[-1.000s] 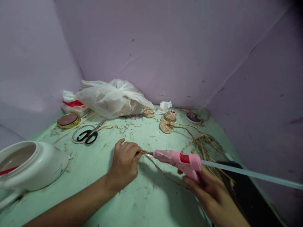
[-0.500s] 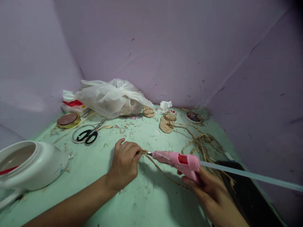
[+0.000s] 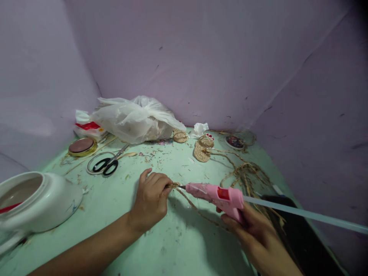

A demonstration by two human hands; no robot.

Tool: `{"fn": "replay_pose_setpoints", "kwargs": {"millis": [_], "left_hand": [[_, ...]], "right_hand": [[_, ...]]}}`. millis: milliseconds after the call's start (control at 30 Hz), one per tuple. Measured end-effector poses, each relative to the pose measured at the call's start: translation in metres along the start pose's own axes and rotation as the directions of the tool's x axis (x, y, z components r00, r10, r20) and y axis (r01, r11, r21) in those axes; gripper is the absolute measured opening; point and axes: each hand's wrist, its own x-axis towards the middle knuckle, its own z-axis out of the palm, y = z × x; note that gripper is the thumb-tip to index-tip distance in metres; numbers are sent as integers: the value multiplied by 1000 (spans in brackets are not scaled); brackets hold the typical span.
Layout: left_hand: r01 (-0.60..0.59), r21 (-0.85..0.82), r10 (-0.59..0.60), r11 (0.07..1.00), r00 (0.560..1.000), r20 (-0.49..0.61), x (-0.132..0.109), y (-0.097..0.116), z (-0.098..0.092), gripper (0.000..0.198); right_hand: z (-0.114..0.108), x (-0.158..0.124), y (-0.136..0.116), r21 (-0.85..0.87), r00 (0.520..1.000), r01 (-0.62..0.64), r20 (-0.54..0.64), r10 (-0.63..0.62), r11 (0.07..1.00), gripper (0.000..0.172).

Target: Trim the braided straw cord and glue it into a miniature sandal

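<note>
Between the thumb and fingers of my left hand (image 3: pixel 153 197) is the end of a braided straw cord (image 3: pixel 198 210), coiled small at the fingertips. The loose part of the cord trails down to the right, toward my other wrist. My right hand (image 3: pixel 255 234) grips the handle of a pink glue gun (image 3: pixel 214 195). Its metal nozzle points left and meets the small coil, or comes very near it. A long translucent glue stick (image 3: pixel 304 216) sticks out from the gun's back. My right fingers are partly hidden behind the handle.
Black-handled scissors (image 3: pixel 110 164) lie at left, near a white pot (image 3: pixel 59 201). Behind is a white plastic bag (image 3: pixel 138 120) against the wall. A woven straw sole shape (image 3: pixel 202 154) sits mid-back, and a tangle of straw cord (image 3: pixel 245 172) lies right, by a dark flat object (image 3: pixel 304 237).
Almost everything stays as it was. The glue gun has shifted very slightly to the right, while my left hand keeps its place on the cord.
</note>
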Motion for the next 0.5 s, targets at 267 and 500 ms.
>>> {"fn": "replay_pose_setpoints", "kwargs": {"millis": [267,500], "left_hand": [[-13,12,13,1000,1000,0,-1,1,0,16],[-63,49,64,997,998,-19,-1,4,-1,17]], "right_hand": [[-1,1,-5,51,1000,5,-19,-4,999,17],[-1,1,-2,55,999,-30,-8,31,998,22]]}}
